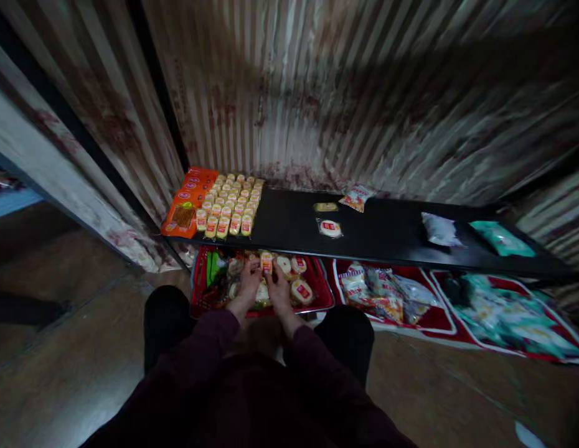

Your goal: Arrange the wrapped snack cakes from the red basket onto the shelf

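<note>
Over a red basket (pixel 324 283) my two hands meet around one wrapped snack cake (pixel 266 262) with a yellow, red and white label. My left hand (pixel 249 285) is closed at its left side, and the fingers of my right hand (pixel 279 291) grip its lower right edge. Beneath them the basket holds round wrapped cakes (pixel 301 290) with red and white labels and a green packet (pixel 215 267). On the black shelf (pixel 289 218) just above, tight rows of similar small wrapped cakes (pixel 230 202) stand beside flat orange packets (pixel 187 199).
Farther right on the shelf lie a round wrapped cake (pixel 330 228), a small yellowish packet (pixel 325 206), a red-and-white bag (pixel 357 197), a white bag (pixel 440 229) and a teal bag (pixel 503 238). Red baskets (pixel 439 318) of bagged snacks sit below. A corrugated wall (pixel 289 99) rises behind.
</note>
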`<state>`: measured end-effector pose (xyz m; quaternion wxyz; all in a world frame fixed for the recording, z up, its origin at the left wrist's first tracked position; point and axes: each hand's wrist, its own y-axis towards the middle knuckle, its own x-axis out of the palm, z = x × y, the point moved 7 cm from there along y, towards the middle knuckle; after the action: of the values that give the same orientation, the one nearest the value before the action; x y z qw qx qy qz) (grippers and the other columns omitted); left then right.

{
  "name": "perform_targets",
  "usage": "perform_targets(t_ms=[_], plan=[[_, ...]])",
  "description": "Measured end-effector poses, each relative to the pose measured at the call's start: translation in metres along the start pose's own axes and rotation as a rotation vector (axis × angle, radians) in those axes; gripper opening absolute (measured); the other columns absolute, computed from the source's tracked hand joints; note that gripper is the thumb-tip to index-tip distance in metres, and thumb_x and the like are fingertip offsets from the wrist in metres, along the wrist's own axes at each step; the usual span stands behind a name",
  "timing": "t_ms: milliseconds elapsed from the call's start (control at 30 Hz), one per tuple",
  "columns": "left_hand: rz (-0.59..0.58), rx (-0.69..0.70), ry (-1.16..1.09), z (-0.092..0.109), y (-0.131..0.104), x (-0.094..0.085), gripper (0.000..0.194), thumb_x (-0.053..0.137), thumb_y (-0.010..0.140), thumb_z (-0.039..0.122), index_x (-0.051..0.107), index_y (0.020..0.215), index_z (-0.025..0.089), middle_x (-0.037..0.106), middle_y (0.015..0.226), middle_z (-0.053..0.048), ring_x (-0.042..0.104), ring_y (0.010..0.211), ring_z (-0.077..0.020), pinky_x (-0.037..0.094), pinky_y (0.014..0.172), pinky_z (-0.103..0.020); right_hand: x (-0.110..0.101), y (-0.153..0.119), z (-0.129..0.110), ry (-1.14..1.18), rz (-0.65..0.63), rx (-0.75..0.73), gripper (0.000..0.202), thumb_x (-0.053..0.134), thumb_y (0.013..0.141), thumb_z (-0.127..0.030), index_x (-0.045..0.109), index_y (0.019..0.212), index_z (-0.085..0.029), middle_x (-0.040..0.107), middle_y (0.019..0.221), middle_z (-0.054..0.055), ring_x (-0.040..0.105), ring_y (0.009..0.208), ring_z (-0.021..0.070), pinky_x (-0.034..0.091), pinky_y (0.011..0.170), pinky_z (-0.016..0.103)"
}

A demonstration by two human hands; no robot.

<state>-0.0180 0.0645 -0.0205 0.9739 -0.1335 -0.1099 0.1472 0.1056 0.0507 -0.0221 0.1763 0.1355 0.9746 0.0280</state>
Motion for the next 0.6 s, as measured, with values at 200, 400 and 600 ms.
perform_targets(t_ms=[200,400,600], plan=[[-0.030,0.079,0.028,-0.001,-0.004,0.001,0.027,0.053,0.072,0.004,0.062,0.095,0.015,0.067,0.098,-0.007,0.062,0.089,-0.0137,0.048,0.086,-0.030,0.000,0.002,-0.004,0.028,0.004,-0.027,0.051,0.045,0.083,-0.044,0.060,0.122,-0.015,0.061,0.126,0.012,0.054,0.120,0.0234,0.038,0.106,0.041],[-0.074,0.235,0.159,0.018,0.009,0.010,0.028,0.049,0.074,0.006,0.063,0.096,0.017,0.068,0.099,-0.007,0.062,0.093,-0.0143,0.046,0.090,-0.030,-0.001,0.014,-0.016,0.029,0.005,-0.012,0.048,0.041,0.086,-0.043,0.059,0.123,-0.018,0.062,0.125,0.011,0.055,0.118,0.0232,0.041,0.103,0.041],[-0.036,0.286,0.237,0.023,0.021,0.016,0.026,0.049,0.075,0.008,0.061,0.096,0.016,0.068,0.098,-0.007,0.061,0.090,-0.0147,0.046,0.088,-0.031,0.000,0.027,-0.019,-0.032,0.035,-0.020,0.046,0.040,0.087,-0.041,0.061,0.120,-0.018,0.064,0.120,0.012,0.058,0.113,0.0227,0.043,0.099,0.039]])
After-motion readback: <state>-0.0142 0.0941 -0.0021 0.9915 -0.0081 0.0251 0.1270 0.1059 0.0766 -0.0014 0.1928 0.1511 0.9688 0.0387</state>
